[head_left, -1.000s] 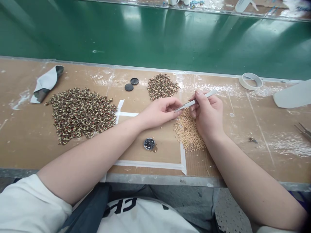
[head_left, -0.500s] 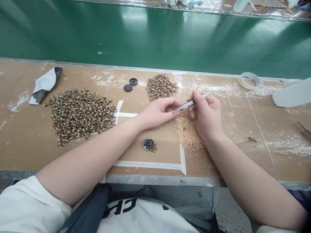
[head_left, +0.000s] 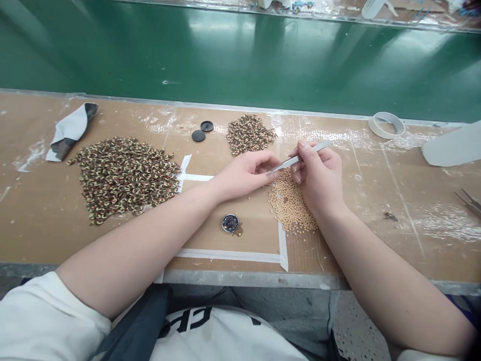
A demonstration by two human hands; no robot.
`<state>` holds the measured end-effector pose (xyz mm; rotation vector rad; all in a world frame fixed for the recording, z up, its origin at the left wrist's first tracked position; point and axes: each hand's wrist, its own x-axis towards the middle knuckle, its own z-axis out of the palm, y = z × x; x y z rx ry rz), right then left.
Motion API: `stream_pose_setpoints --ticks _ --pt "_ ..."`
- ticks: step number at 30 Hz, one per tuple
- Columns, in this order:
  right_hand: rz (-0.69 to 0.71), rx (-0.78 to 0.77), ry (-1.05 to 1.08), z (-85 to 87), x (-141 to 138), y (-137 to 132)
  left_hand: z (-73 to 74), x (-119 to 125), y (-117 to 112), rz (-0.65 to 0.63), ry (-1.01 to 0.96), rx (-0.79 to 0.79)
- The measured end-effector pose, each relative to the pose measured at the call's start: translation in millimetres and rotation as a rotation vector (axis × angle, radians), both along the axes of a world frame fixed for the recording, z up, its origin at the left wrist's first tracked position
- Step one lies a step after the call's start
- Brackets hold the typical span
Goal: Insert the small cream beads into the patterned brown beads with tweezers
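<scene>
My right hand [head_left: 319, 173] is closed around a pair of metal tweezers [head_left: 300, 157], whose tips point left and meet the fingertips of my left hand [head_left: 250, 173]. The left thumb and fingers are pinched there; whatever sits between them is too small to name. Both hands hover at the upper edge of a pile of small tan bead-like pieces [head_left: 295, 208]. Closer to me stands a small round dish [head_left: 230, 223] with dark, glossy contents. Behind my left hand lies a small heap of brown-and-cream curled pieces [head_left: 250, 134].
A larger heap of similar curled pieces [head_left: 130, 180] spreads at left. Two black round caps [head_left: 198, 135], a tape roll [head_left: 386, 125], a pointed metal tool [head_left: 469, 201] and a folded grey-white sheet [head_left: 71, 131] lie around. White tape strips [head_left: 233, 255] mark the board.
</scene>
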<state>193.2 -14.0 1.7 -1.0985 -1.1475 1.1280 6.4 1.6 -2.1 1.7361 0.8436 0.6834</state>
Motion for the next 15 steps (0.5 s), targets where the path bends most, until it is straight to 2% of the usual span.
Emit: stream_pose_setpoints --ticks 15 --pt "0.008 -0.023 0.005 -1.3 0.3 0.2 0.2 0.0 -0.3 -0.002 0.0 0.007"
